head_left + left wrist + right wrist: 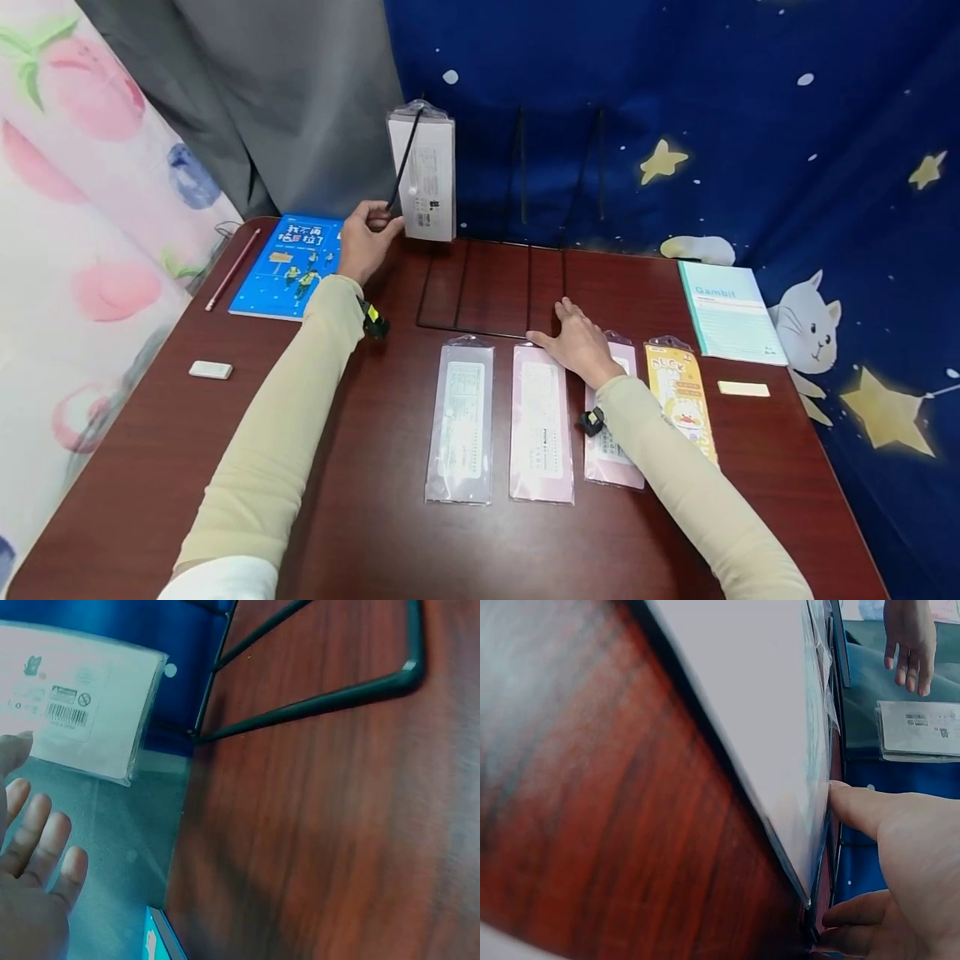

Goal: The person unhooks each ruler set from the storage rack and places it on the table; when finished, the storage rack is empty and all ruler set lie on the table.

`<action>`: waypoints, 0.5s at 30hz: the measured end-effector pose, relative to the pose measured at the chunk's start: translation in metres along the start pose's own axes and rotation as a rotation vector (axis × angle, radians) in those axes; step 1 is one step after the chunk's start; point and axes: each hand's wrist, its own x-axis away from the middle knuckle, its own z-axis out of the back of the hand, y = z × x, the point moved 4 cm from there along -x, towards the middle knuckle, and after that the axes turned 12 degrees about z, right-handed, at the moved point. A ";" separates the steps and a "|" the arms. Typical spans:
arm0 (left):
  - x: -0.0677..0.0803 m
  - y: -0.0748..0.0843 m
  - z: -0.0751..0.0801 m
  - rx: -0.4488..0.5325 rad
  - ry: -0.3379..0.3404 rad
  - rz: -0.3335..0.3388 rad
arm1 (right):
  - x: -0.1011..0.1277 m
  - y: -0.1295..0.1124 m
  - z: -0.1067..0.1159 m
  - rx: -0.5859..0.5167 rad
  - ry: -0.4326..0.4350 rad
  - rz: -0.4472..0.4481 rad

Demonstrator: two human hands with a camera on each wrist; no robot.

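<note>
A black wire rack (pixel 491 329) stands on the table, with long prongs at its back. From its left prong hangs a clear-wrapped white packet (pixel 435 179) printed with small text and a barcode. My left hand (pixel 367 242) is by that prong's front end, fingers loosely spread, thumb beside the packet's lower edge. My right hand (pixel 581 342) reaches over the top ends of two pink flat packets, the middle one (pixel 542 425) and its right neighbour (pixel 611 462), fingers extended toward the rack base. Whether it touches them I cannot tell.
A grey-white flat packet (pixel 460 421) lies left of the pink ones, a yellow duck packet (pixel 682 392) right. Left are a blue book (pixel 285 258), a pencil (pixel 234 268) and a white eraser (pixel 211 369). Right are a notebook (pixel 731 312) and a pale yellow strip (pixel 744 388).
</note>
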 end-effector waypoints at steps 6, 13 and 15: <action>-0.008 0.005 0.005 -0.028 0.017 0.026 | -0.001 -0.004 0.000 0.006 0.001 -0.012; -0.008 0.015 0.000 0.023 -0.009 0.017 | -0.001 -0.001 0.000 0.009 0.005 -0.015; -0.007 0.016 -0.003 0.041 -0.010 0.001 | -0.001 0.000 0.000 0.011 0.008 -0.015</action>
